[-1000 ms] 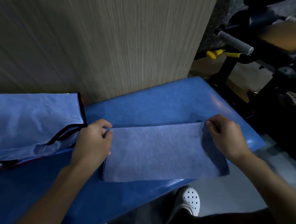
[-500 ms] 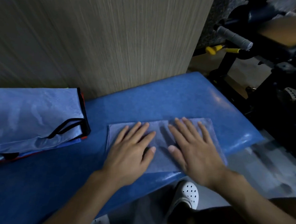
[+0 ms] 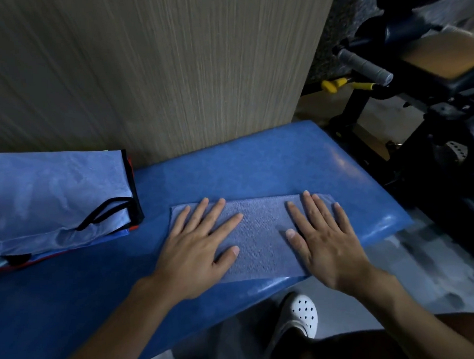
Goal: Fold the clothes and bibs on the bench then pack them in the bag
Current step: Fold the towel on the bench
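A folded light blue cloth [image 3: 260, 233] lies flat on the blue padded bench [image 3: 243, 168], near its front edge. My left hand [image 3: 198, 247] presses flat on the cloth's left half, fingers straight and spread. My right hand [image 3: 324, 238] presses flat on its right half in the same way. A light blue bag [image 3: 50, 194] with black trim and a black cord lies on the bench at the left, apart from the cloth.
A wood-grain wall panel [image 3: 170, 73] rises right behind the bench. Black exercise equipment [image 3: 432, 100] with a grey grip and yellow parts stands to the right. The bench ends just right of the cloth. My white perforated shoe [image 3: 300, 316] shows below.
A second ago both hands pinched the cloth's far corners. They then laid flat at its centre and have since slid apart toward the ends, smoothing it.
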Motion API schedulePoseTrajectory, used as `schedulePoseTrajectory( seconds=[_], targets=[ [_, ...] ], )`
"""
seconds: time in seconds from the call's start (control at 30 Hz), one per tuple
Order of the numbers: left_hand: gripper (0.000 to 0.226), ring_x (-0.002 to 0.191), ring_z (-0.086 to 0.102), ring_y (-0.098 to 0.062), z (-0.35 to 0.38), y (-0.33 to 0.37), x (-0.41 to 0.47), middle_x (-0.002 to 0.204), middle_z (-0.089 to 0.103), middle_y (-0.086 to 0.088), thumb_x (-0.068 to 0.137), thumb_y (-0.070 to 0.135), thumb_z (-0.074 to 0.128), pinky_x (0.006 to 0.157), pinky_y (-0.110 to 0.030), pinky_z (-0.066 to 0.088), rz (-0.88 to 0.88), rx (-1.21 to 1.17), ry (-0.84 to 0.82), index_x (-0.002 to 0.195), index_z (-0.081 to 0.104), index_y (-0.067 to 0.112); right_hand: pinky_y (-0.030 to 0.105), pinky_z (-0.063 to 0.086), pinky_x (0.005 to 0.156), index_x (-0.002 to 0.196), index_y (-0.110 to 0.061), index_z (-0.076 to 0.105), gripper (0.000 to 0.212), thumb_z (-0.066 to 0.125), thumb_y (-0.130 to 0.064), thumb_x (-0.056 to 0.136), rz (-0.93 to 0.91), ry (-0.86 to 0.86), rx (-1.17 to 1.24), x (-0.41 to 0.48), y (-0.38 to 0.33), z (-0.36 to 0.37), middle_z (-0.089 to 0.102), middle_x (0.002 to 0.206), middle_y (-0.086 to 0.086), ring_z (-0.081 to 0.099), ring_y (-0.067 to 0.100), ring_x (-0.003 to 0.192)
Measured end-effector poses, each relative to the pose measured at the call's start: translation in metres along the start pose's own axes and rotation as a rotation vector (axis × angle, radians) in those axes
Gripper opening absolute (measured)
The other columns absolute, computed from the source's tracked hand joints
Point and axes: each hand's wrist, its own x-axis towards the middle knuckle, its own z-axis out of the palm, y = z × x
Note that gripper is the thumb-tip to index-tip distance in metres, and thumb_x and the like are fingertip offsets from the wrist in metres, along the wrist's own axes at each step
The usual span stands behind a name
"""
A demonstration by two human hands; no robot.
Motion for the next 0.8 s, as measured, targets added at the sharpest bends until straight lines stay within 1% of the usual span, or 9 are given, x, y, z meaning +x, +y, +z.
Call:
schedulePoseTrajectory(
  seconds=[0.1,0.17,0.27,0.37,0.43,0.5,0.57,0.7,0.8],
  targets=[
    [0.063,0.154,0.008,-0.024,-0.003,0.007,-0.004,0.167,0.012,0.003,0.098,0.065,0.015,0.121,-0.051,0.013,-0.031,0.009,-0.014,0.156,0.017,0.043,0.054,0.024,0.112,0.146,-0.016,0.045,0.065,0.018,-0.055,0.101,0.027,0.026,-0.037,-0.004,-0.008,-0.011,0.040,0.152,0.015,0.036,0.032,0.142],
    [0.065,0.149,0.028,-0.032,-0.008,0.010,-0.011,0.164,0.025,-0.004,0.096,0.064,0.018,0.115,-0.053,0.027,-0.077,0.078,-0.049,0.155,0.028,0.039,0.050,0.035,0.094,0.130,-0.017,0.057,0.055,0.030,-0.053,0.097,0.030,0.092,-0.040,-0.006,-0.014,-0.021,0.053,0.134,0.012,0.051,0.034,0.121],
    [0.062,0.101,0.063,-0.037,-0.030,0.019,-0.026,0.128,0.064,-0.012,0.092,0.059,0.024,0.084,-0.050,0.044,-0.153,0.212,-0.060,0.136,0.059,0.032,0.043,0.039,0.082,0.117,-0.022,0.062,0.049,0.030,-0.052,0.097,-0.039,0.118,-0.011,-0.004,-0.021,-0.028,0.057,0.114,0.002,0.055,0.027,0.101],
    [0.054,0.090,0.060,-0.030,-0.041,0.020,-0.025,0.103,0.064,-0.006,0.091,0.051,0.023,0.079,-0.045,0.042,-0.117,0.182,0.004,0.109,0.068,0.027,0.047,0.032,0.103,0.128,-0.024,0.059,0.054,0.026,-0.054,0.098,-0.144,0.083,0.081,0.010,-0.030,-0.022,0.058,0.132,-0.002,0.053,0.021,0.125],
    [0.053,0.122,0.055,-0.028,-0.036,0.018,-0.018,0.134,0.058,-0.006,0.094,0.047,0.029,0.097,-0.044,0.043,-0.015,0.057,0.035,0.125,0.065,0.023,0.049,0.028,0.106,0.132,-0.023,0.057,0.053,0.030,-0.053,0.097,-0.191,0.091,0.084,0.020,-0.038,-0.019,0.055,0.139,-0.002,0.049,0.021,0.131],
    [0.057,0.141,0.042,-0.019,-0.030,0.014,-0.013,0.152,0.047,-0.001,0.096,0.044,0.031,0.110,-0.035,0.031,0.075,0.022,0.009,0.140,0.056,0.018,0.044,0.033,0.092,0.123,-0.023,0.062,0.048,0.035,-0.050,0.095,-0.156,0.123,0.051,0.025,-0.044,-0.021,0.058,0.128,-0.001,0.054,0.024,0.117],
    [0.058,0.136,0.048,-0.015,-0.032,0.015,-0.012,0.146,0.054,0.002,0.094,0.046,0.032,0.104,-0.035,0.036,0.080,0.042,0.003,0.136,0.059,0.018,0.041,0.034,0.087,0.118,-0.022,0.064,0.046,0.036,-0.050,0.093,-0.154,0.109,0.060,0.028,-0.047,-0.020,0.060,0.121,-0.001,0.056,0.024,0.108],
    [0.058,0.104,0.055,-0.015,-0.054,0.019,-0.013,0.105,0.057,0.011,0.089,0.054,0.009,0.087,-0.038,0.038,0.025,0.071,-0.097,0.103,0.060,0.029,0.045,0.023,0.112,0.134,-0.022,0.056,0.058,0.029,-0.053,0.093,-0.320,0.037,0.259,0.041,-0.053,-0.015,0.047,0.148,-0.005,0.039,0.014,0.139],
    [0.039,0.089,0.060,-0.025,-0.054,0.005,-0.004,0.093,0.059,0.000,0.096,0.042,0.032,0.077,-0.041,0.044,-0.167,-0.058,0.082,0.093,0.063,0.019,0.042,0.027,0.104,0.136,-0.022,0.051,0.053,0.038,-0.049,0.091,-0.166,0.141,0.399,0.053,-0.060,-0.019,0.048,0.143,-0.001,0.042,0.021,0.132]
  ],
)
